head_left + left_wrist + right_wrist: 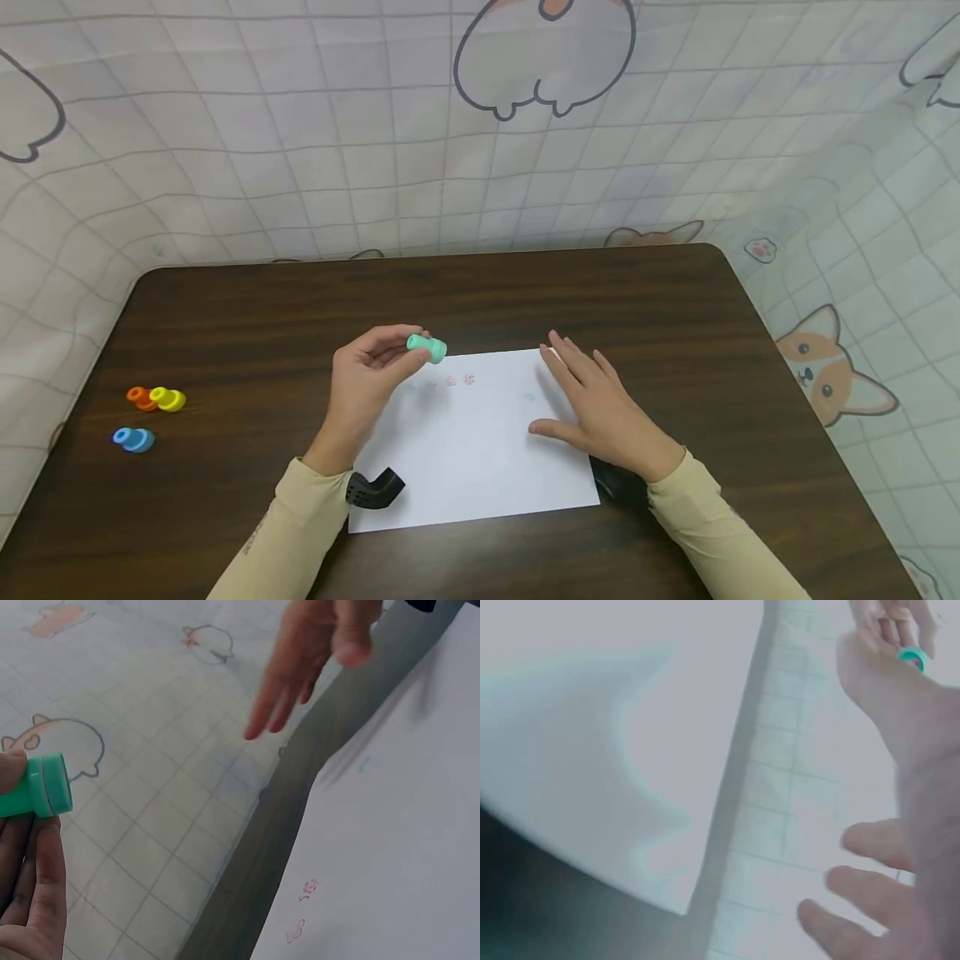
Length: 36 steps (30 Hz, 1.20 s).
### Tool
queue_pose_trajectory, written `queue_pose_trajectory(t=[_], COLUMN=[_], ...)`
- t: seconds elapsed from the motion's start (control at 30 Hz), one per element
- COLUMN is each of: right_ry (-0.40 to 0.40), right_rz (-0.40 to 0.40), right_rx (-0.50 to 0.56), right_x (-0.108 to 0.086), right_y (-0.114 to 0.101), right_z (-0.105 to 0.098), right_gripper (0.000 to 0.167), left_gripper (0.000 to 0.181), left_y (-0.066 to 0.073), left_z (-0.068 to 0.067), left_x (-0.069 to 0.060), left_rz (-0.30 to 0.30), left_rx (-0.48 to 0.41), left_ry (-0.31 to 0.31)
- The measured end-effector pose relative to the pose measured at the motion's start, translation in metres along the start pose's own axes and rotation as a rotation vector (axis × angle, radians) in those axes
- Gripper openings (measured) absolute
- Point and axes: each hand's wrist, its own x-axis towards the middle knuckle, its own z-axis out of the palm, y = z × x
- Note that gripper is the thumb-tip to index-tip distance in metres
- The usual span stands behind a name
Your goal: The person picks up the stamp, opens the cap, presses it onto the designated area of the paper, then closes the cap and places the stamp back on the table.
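My left hand (363, 387) pinches a small mint-green toy stamp (427, 347) between thumb and fingers, above the top left corner of a white sheet of paper (480, 458). In the left wrist view the stamp (49, 785) lies sideways, its wide end away from the palm. Spread and holding nothing, my right hand (600, 408) hovers over the sheet's right side. Small red prints (460, 380) mark the paper near its top edge, and a faint teal print (530, 397) shows close to the right fingers. Whether the right hand touches the paper I cannot tell.
On the left of the dark wooden table (247, 333) lie an orange stamp (141, 398), a yellow stamp (168, 399) touching it, and a blue stamp (133, 439). Behind the table hangs a checked cloth (337, 183) with cartoon dogs. A black wrist mount (373, 489) sits on the left sleeve.
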Motion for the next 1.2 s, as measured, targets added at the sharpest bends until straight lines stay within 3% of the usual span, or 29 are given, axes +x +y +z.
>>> queue_pose_trajectory(t=[0.2, 0.5, 0.63, 0.93, 1.2], right_ry=[0.279, 0.463, 0.463, 0.368, 0.276], right_rz=[-0.064, -0.028, -0.023, 0.025, 0.08], right_rx=[0.138, 0.364, 0.514, 0.884, 1.012], right_x=[0.013, 0.03, 0.035, 0.041, 0.038], right_y=[-0.005, -0.024, -0.037, -0.056, -0.06], right_z=[-0.014, -0.02, -0.02, -0.013, -0.003], right_gripper=[0.082, 0.062, 0.052, 0.037, 0.032], left_gripper=[0.034, 0.027, 0.026, 0.032, 0.036], left_y=[0.0, -0.004, -0.006, -0.013, -0.017], left_z=[0.004, 0.014, 0.018, 0.026, 0.033], left_x=[0.002, -0.003, -0.007, -0.013, -0.017], left_rz=[-0.001, 0.005, -0.012, -0.03, -0.079], left_rx=[-0.041, -0.12, -0.145, -0.166, -0.152], left_ry=[0.01, 0.079, 0.066, 0.001, -0.062])
